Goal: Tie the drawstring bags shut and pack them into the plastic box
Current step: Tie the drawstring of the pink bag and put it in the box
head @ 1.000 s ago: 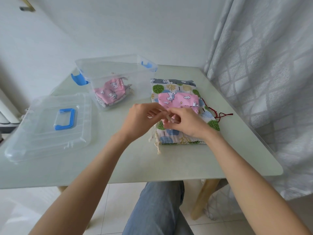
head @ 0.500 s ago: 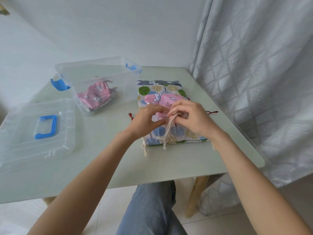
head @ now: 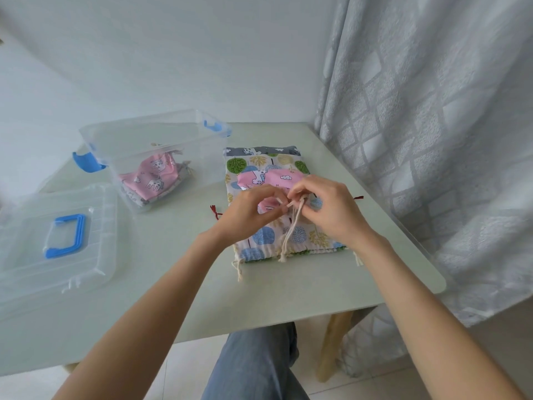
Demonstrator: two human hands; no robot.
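A person seated at a pale green table [head: 178, 298] works on the cream cord [head: 292, 226] of a pink bag [head: 271, 179], with both hands meeting over the bag's mouth. The left hand [head: 248, 212] has thumb and fingers pinched together on the cord at the gathered opening; the right hand [head: 328, 209] is likewise pinched on the cord just beside it, and the 2 loose ends hang down toward the table's near edge. The pink bag lies on top of a stack of flat bags, the uppermost a tree-print bag [head: 268, 235] with a grey bag [head: 259, 151] showing behind it. Red cord ends [head: 215, 212] stick out on either side of the stack. To the left stands the clear plastic box [head: 150, 140] with blue latches, open, holding another pink bag [head: 150, 177] on grey fabric. Its lid [head: 57, 241], with a blue handle, lies flat on the table nearer the person. A patterned curtain [head: 432, 125] hangs on the right
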